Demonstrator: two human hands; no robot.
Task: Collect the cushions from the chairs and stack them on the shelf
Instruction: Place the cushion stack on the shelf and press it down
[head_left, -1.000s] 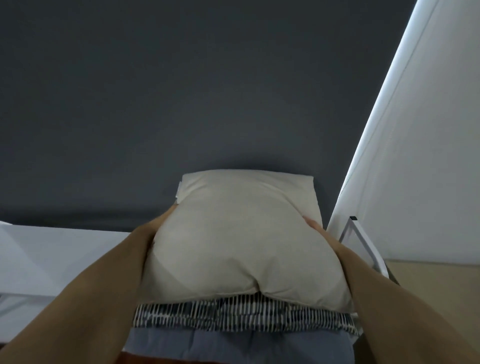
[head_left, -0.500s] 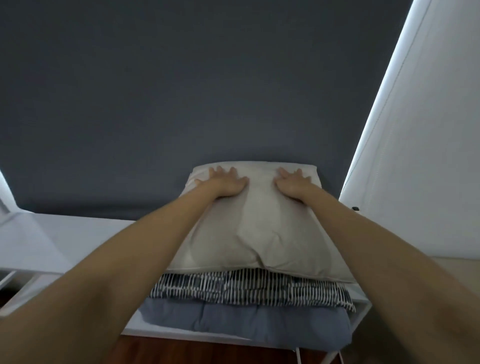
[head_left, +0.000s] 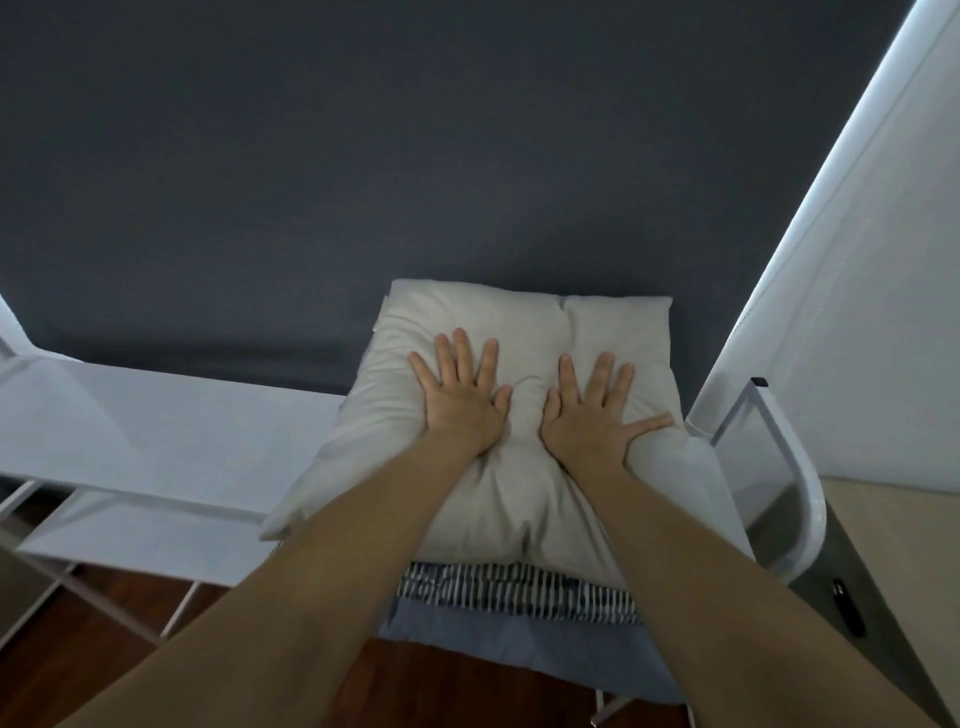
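A cream cushion (head_left: 519, 332) lies on top of a stack at the right end of a white shelf (head_left: 156, 441). Under it shows a black-and-white striped cushion (head_left: 514, 592), and below that a blue-grey cushion (head_left: 519, 654). My left hand (head_left: 462, 395) and my right hand (head_left: 597, 410) lie flat on the cream cushion's middle, palms down, fingers spread. The cushion is dented under both palms. Neither hand grips anything.
A dark grey wall (head_left: 363, 156) rises right behind the shelf. A white curtain (head_left: 857, 286) hangs at the right. A white metal frame end (head_left: 779, 467) curves beside the stack. Dark wooden floor (head_left: 78, 649) shows below, and a small black object (head_left: 847, 608) lies at the right.
My hands left the cushion's sides, went to its far edge, then slid back to its middle and now press flat. The cushion has settled on the stack.
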